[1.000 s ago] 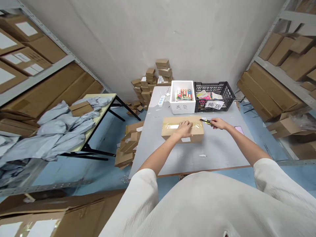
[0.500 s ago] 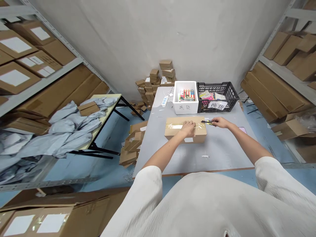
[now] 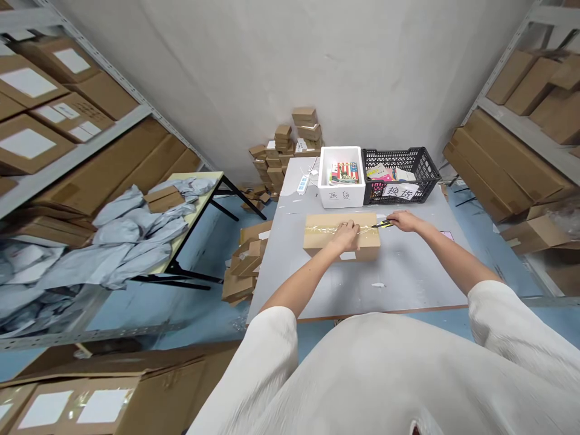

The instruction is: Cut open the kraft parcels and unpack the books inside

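Note:
A closed cardboard box [image 3: 317, 240] with clear tape along its top lies on the grey table [image 3: 290, 290]. My left hand [image 3: 347, 235] rests on top of the box, fingers spread over the tape. Beyond the box's right end, my right hand [image 3: 405, 221] is wrapped round a yellow and black box cutter [image 3: 384, 223]. The cutter's tip points left and reaches the tape near the right edge of the box top. A white label shows on the box's near side.
Behind the box stand a white foam bin [image 3: 341, 196] and a black crate [image 3: 423, 175] holding printed items. A power strip [image 3: 303, 183] lies at the back left, a phone [image 3: 447, 235] at the right. Shelves of cartons flank the table.
The cutter in my right hand has tilted, with its tip now at the tape near the box's right edge. My left hand has stayed on the box.

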The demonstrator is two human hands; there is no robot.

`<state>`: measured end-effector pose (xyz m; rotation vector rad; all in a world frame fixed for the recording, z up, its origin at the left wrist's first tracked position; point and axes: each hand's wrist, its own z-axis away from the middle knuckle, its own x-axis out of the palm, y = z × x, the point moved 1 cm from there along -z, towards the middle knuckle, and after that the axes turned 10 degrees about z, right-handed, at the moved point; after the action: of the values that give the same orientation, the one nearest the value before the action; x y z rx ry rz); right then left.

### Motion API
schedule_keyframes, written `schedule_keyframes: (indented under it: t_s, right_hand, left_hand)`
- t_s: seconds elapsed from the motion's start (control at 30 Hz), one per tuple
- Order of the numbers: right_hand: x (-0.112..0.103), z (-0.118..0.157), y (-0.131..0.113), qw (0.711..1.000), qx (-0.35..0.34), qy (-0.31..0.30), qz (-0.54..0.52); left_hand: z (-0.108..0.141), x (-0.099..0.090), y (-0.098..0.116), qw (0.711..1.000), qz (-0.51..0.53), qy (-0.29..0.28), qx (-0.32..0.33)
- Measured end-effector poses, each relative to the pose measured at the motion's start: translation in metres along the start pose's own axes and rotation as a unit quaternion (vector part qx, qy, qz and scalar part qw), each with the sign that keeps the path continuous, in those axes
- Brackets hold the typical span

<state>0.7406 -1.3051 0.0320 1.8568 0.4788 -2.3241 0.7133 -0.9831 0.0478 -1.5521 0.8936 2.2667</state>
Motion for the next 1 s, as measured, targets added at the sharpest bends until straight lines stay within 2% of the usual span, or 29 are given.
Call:
schedule_keyframes:
  t_s: [0.13,0.23,0.4,0.6,0.83,1.0]
  right_hand:
    - [0.0,0.005,0.005,0.998,0.011,-0.041,-0.044]
    - [0.001,0.008,0.006,0.994,0.02,-0.045,-0.094]
    - [0.003,0.013,0.003,0.984,0.003,-0.076,-0.162]
    - [0.0,0.025,0.005,0.971,0.025,-0.147,-0.189]
    - [-0.006,0.039,0.007,0.956,0.032,-0.189,-0.22]
    - [-0.006,0.049,0.018,0.948,0.091,-0.166,-0.255]
  left_hand:
    - [0.001,-0.001,0.0,1.0,-0.002,-0.001,0.002]
    - [0.001,-0.001,-0.001,1.0,0.001,-0.002,0.002]
    - [0.001,-0.001,-0.001,1.0,0.013,-0.003,0.002]
    - [0.005,-0.002,0.0,1.0,0.018,0.0,-0.004]
    - [0.003,-0.005,0.0,1.0,0.021,0.009,-0.014]
    - [0.001,-0.005,-0.005,0.999,0.04,0.002,-0.003]
